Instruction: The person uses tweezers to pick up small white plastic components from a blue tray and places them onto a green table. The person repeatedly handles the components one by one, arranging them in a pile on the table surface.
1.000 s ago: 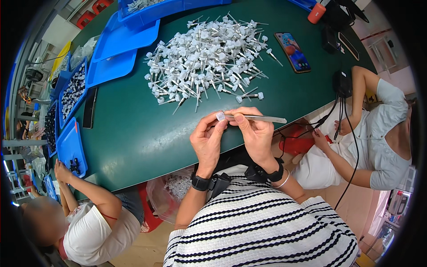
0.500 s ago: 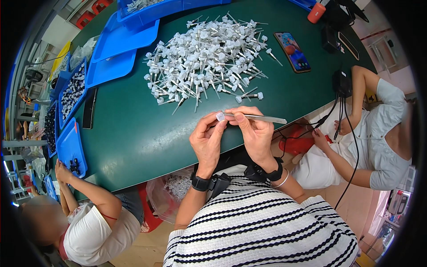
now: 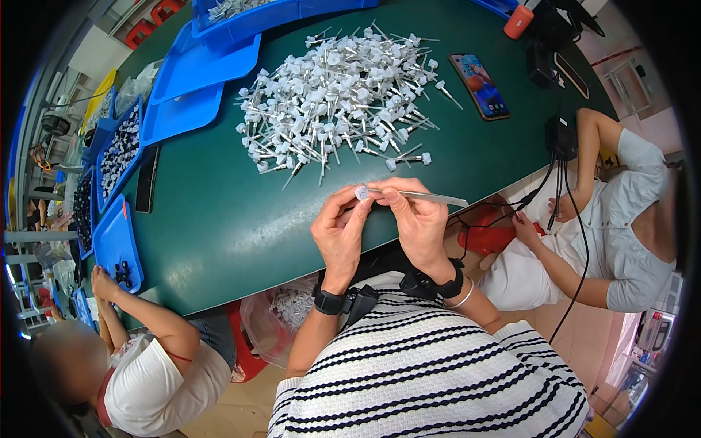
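Observation:
My left hand [image 3: 340, 232] pinches a small white plastic cap-like part [image 3: 361, 193] between thumb and fingertips, just over the near side of the green table [image 3: 241, 233]. Closed around slim metal tweezers [image 3: 444, 198] is my right hand [image 3: 423, 225]. The tip of the tweezers meets the white part, and the back end points right. My fingers hide the rest of the part. Beyond both hands lies a big pile of small parts with white heads and thin metal stems [image 3: 336, 98].
Blue trays [image 3: 182, 109] stand at the left, some with dark parts. A phone [image 3: 478, 84] lies right of the pile, another dark phone [image 3: 147, 179] left. Co-workers sit at both sides. A clear bag of parts [image 3: 274, 321] hangs below the table edge.
The tweezers' back end has shifted slightly left and down, and my right fingers have moved slightly with it. My left hand stays nearly still with the white part.

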A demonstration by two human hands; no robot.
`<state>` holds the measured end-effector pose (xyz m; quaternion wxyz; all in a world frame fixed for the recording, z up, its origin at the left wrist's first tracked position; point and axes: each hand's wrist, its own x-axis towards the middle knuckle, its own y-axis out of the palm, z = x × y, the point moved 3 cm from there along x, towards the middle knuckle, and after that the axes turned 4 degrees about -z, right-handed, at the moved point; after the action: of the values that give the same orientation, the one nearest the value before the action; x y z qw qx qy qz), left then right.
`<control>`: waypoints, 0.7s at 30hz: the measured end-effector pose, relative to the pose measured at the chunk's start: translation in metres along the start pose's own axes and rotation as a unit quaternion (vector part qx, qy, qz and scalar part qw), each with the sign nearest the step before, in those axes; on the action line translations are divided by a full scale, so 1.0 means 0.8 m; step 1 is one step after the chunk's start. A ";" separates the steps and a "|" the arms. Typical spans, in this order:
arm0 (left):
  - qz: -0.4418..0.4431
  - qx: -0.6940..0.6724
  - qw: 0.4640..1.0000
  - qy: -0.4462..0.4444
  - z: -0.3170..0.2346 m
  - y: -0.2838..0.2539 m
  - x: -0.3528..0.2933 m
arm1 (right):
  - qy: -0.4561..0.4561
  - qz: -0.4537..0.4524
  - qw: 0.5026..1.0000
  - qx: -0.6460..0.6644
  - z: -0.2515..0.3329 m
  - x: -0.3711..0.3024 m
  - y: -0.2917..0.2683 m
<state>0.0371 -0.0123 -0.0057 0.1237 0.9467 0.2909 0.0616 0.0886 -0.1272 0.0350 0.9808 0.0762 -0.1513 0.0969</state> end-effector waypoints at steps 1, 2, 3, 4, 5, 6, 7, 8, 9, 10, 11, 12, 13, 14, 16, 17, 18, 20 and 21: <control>-0.001 -0.002 1.000 -0.001 0.000 0.000 0.000 | 0.000 0.000 1.000 -0.002 0.000 0.000 0.000; -0.001 -0.004 1.000 -0.001 0.001 0.000 0.000 | 0.000 -0.001 1.000 -0.003 -0.001 0.000 0.000; -0.002 -0.006 1.000 -0.002 0.001 0.000 0.001 | 0.000 -0.001 1.000 -0.005 -0.001 0.001 0.000; -0.002 -0.002 1.000 -0.002 0.000 0.000 0.001 | 0.003 -0.001 1.000 -0.009 -0.001 0.001 0.000; -0.001 0.002 1.000 -0.001 -0.001 0.000 0.000 | 0.006 0.000 1.000 -0.014 0.000 0.002 0.000; -0.001 0.006 1.000 0.000 -0.001 0.001 0.001 | 0.009 0.000 1.000 -0.019 0.001 0.003 -0.001; -0.002 0.004 1.000 -0.001 -0.001 0.001 0.001 | 0.007 0.001 1.000 -0.018 0.001 0.003 -0.001; -0.002 0.002 1.000 -0.002 0.000 0.000 0.000 | 0.005 0.001 1.000 -0.018 0.001 0.003 0.000; -0.002 -0.001 1.000 -0.003 0.001 0.000 0.000 | 0.004 0.001 1.000 -0.017 0.002 0.003 0.000; -0.002 -0.002 1.000 -0.004 0.001 0.000 0.000 | 0.002 0.000 1.000 -0.017 0.001 0.003 0.000; -0.002 -0.003 1.000 -0.005 0.002 0.000 0.000 | 0.001 0.000 1.000 -0.018 0.001 0.004 0.001; -0.002 -0.005 1.000 -0.006 0.002 0.000 0.000 | 0.000 -0.001 1.000 -0.018 0.001 0.004 0.000; 0.000 -0.007 1.000 -0.006 0.002 0.000 0.000 | 0.003 0.008 1.000 -0.029 0.001 0.004 0.000; 0.002 -0.010 1.000 -0.006 0.001 0.000 0.000 | 0.006 0.018 0.999 -0.041 0.001 0.005 -0.002; 0.004 -0.013 1.000 -0.010 -0.001 0.001 0.000 | -0.001 0.020 0.998 -0.061 0.002 0.006 -0.002; 0.004 -0.013 1.000 -0.013 -0.002 0.001 -0.001 | -0.012 0.012 0.997 -0.069 0.003 0.007 -0.001; 0.004 -0.014 1.000 -0.016 -0.002 0.001 0.000 | -0.024 0.004 0.997 -0.078 0.004 0.009 -0.001; 0.005 -0.012 1.000 -0.010 -0.002 0.001 0.000 | -0.036 0.006 0.996 -0.081 0.003 0.011 -0.001; 0.005 -0.011 1.000 -0.008 -0.001 0.000 0.000 | -0.042 0.007 0.996 -0.084 0.002 0.011 -0.001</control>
<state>0.0369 -0.0126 -0.0049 0.1361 0.9471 0.2848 0.0577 0.0967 -0.1264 0.0395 0.9757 -0.0033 -0.2009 0.0878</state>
